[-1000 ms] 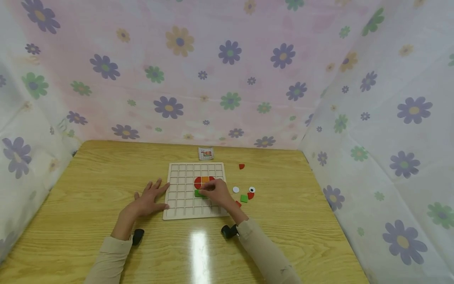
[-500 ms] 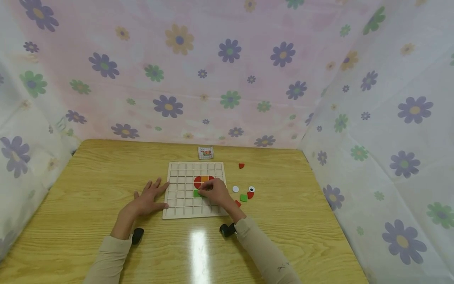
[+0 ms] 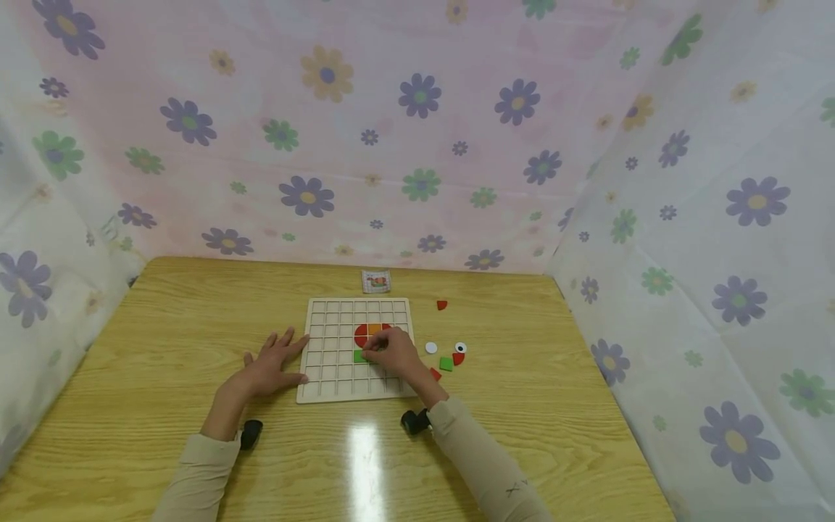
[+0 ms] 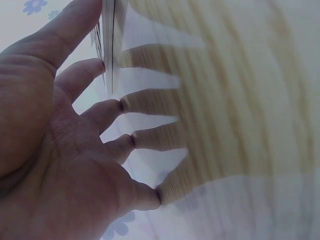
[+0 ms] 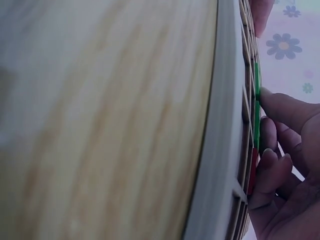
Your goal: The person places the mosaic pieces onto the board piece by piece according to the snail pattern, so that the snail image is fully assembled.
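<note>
A green square piece [image 3: 359, 356] lies flat on the pale wooden grid board [image 3: 331, 365], where thin strips probably stop it sliding. The right hand [image 3: 395, 356] touches it with bent fingers; I cannot tell if they pinch it. The left hand [image 3: 266, 371], spread and holding nothing, meets the board's left edge, likely to keep it steady. A white round disc [image 3: 431, 348] lies to the right, probably for easy reach. A small white picture card [image 3: 376, 282] lies behind, likely for looking at.

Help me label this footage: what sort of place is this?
Probably a makeshift indoor tabletop booth: flowered sheets close off three sides of a wood-grain table, with a grid board on it.
</note>
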Demonstrator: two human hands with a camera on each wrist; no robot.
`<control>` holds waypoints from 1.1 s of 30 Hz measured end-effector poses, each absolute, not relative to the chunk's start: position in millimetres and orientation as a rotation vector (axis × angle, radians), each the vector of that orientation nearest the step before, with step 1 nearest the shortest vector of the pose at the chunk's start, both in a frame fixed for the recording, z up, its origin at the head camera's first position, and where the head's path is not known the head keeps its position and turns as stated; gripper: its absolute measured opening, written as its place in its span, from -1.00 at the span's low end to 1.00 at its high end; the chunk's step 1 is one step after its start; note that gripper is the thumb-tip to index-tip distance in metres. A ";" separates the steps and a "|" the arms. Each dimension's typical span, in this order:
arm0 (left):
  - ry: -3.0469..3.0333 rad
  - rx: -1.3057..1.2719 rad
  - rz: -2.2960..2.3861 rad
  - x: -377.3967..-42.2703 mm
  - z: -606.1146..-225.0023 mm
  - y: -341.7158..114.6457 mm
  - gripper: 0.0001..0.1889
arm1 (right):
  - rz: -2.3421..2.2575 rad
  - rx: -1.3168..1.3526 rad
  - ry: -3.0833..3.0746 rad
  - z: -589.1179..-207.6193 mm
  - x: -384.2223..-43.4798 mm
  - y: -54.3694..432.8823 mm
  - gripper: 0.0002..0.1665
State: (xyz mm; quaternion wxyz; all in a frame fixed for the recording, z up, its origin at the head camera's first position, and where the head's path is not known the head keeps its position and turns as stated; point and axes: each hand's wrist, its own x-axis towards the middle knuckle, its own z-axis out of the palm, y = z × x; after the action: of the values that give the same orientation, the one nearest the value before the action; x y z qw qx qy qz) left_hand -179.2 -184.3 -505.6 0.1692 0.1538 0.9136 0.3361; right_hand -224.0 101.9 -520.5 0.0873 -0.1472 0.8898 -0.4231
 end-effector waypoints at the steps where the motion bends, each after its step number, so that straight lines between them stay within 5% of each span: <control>1: 2.597 0.438 0.956 -179.0 -505.1 -184.4 -0.12 | -1.253 -0.440 2.654 -520.1 -224.0 101.5 -0.91; 18: 2.589 0.437 0.963 -176.9 -503.4 -184.0 -0.11 | -1.357 -0.481 2.612 -508.8 -215.3 108.7 -0.94; 33: 2.596 0.451 0.989 -178.0 -508.2 -183.8 -0.12 | -1.326 -0.413 2.675 -506.5 -190.0 172.7 -0.90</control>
State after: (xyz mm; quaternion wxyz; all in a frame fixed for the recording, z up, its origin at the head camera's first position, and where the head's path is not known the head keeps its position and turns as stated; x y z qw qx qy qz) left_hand -178.0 -183.8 -508.2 0.1627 0.1579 0.9101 0.3468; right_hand -190.0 172.7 -506.5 0.0638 -0.1369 0.8857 -0.4390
